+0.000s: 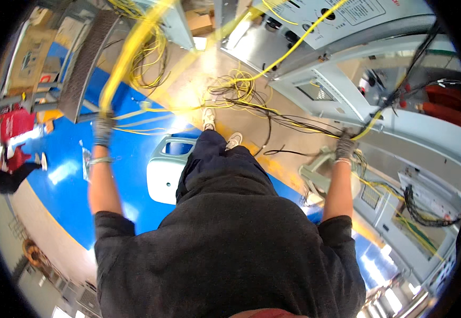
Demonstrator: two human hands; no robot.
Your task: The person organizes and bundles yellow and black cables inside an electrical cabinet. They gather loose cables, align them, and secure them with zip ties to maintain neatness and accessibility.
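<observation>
My left hand point(103, 131), in a grey glove and partly smeared by motion, is closed on a bunch of yellow cables point(127, 61). These stretch up from it toward the top of the view, blurred. Out to the right, my right hand point(345, 145), gloved too, grips black and yellow cables point(302, 124) beside an open grey cabinet point(349, 95). They run back to a tangled heap of cables point(236, 91) on the floor ahead of my feet. Another loose coil of yellow cable point(151, 69) hangs or lies at the upper left; its support is unclear.
A pale green plastic stool point(162, 179) stands left of my legs on blue flooring. Another pale green stool point(320, 172) is by my right forearm. A dark textured panel point(85, 63) rises at the left. Black cables point(416, 63) hang across the cabinet opening. A cardboard box point(198, 22) sits far ahead.
</observation>
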